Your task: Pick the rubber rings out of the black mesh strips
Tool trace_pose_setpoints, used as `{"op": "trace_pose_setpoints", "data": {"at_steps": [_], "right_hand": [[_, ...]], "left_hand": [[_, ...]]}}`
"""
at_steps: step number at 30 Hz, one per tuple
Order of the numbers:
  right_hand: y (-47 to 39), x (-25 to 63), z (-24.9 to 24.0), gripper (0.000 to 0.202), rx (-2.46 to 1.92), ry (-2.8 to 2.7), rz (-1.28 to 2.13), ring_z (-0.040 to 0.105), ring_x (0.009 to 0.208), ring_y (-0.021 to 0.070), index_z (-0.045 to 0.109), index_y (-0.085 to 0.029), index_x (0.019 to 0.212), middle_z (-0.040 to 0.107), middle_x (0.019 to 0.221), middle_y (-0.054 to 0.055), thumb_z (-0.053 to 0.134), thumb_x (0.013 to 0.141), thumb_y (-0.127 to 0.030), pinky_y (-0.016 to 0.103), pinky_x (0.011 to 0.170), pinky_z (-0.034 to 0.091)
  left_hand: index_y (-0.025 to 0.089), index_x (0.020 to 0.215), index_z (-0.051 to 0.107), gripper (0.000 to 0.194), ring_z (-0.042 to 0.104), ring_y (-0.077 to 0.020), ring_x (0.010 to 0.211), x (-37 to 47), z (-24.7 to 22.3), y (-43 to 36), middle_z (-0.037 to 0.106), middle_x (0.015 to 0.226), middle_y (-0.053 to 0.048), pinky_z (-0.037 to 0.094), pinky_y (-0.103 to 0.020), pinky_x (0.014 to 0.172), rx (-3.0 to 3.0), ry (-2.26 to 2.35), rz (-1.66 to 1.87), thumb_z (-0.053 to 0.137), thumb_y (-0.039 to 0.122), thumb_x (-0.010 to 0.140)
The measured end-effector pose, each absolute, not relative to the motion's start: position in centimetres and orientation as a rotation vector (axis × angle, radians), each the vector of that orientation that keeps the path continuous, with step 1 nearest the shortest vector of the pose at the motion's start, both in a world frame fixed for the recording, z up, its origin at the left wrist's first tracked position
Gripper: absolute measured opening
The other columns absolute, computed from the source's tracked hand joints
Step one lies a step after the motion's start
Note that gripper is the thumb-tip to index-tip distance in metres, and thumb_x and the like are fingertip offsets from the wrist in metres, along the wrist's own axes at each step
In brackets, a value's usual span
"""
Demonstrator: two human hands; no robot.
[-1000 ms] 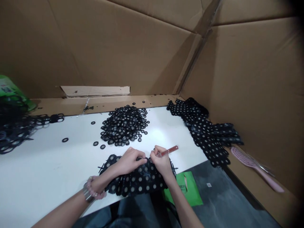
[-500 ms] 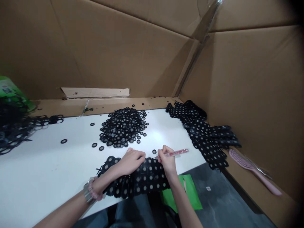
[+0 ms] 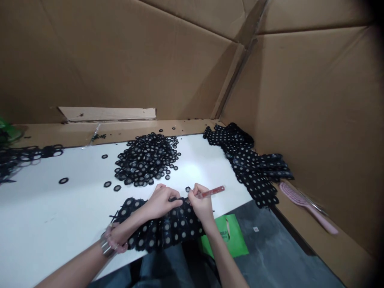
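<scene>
A black sheet with rows of pale dots (image 3: 166,232) lies over the front edge of the white table (image 3: 75,216). My left hand (image 3: 162,202), with bracelets at the wrist, is closed on the sheet's upper edge. My right hand (image 3: 201,203) grips a slim clear and red pen-like tool (image 3: 213,191), its tip hidden near the sheet's top edge. One small black ring (image 3: 187,189) lies just beyond my right hand. Behind my hands is a heap of small black rings with pale centres (image 3: 147,160).
More dotted black sheets (image 3: 252,168) drape over the table's right side. A pink hairbrush (image 3: 309,206) lies on a cardboard ledge at right. Black ring-shaped scraps (image 3: 27,154) lie at far left. A green bag (image 3: 232,236) is below the table. Cardboard walls (image 3: 120,60) stand behind.
The whole view has shifted, so things appear farther left. The tool in my right hand is tilted a little differently, and both hands stay at the sheet's upper edge.
</scene>
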State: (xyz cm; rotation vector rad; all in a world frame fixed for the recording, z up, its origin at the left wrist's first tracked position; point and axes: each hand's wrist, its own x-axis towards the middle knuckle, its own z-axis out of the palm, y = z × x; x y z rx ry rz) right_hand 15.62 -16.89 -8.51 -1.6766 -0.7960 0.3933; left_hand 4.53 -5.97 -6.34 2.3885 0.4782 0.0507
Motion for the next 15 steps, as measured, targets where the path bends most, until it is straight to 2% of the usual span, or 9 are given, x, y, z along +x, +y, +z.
{"op": "trace_pose_setpoints", "data": {"at_steps": [5,9,12,15], "right_hand": [[-16.89,15.25,-8.46,0.026,-1.701,-0.884,0.334,0.025,0.044,0.0077,0.023,-0.021,0.05,0.023,0.047,-0.008,0.044,0.063,-0.011,0.022,0.043,0.022],[-16.81,14.92,-8.65,0.026,-1.764,-0.985,0.282,0.022,0.044,0.0076,0.023,-0.021,0.05,0.021,0.046,-0.008,0.042,0.063,-0.009,0.023,0.043,0.02],[-16.79,15.14,-8.74,0.027,-1.735,-0.944,0.316,0.025,0.043,0.0072,0.024,-0.02,0.049,0.023,0.045,-0.008,0.045,0.064,-0.011,0.023,0.043,0.021],[-16.97,15.91,-8.84,0.029,-1.531,-0.634,0.477,0.03,0.038,0.0064,0.026,-0.021,0.051,0.029,0.042,-0.009,0.05,0.067,-0.019,0.02,0.04,0.022]], "left_hand": [[0.017,0.063,0.056,0.029,0.04,-0.0121,0.062,4.63,-6.82,-5.93,0.041,0.053,0.006,0.026,-0.034,0.088,2.306,0.419,0.052,0.046,0.039,0.078],[0.016,0.063,0.053,0.029,0.038,-0.0092,0.057,4.48,-7.09,-5.85,0.041,0.054,0.007,0.023,-0.033,0.094,2.232,0.346,0.087,0.044,0.039,0.079],[0.017,0.063,0.055,0.03,0.041,-0.0106,0.058,4.33,-6.95,-5.71,0.043,0.053,0.007,0.026,-0.032,0.092,2.233,0.367,0.09,0.044,0.039,0.079],[0.018,0.065,0.058,0.028,0.046,-0.0138,0.066,4.23,-6.53,-5.71,0.05,0.058,0.004,0.032,-0.029,0.083,2.28,0.36,0.101,0.045,0.039,0.079]]}}
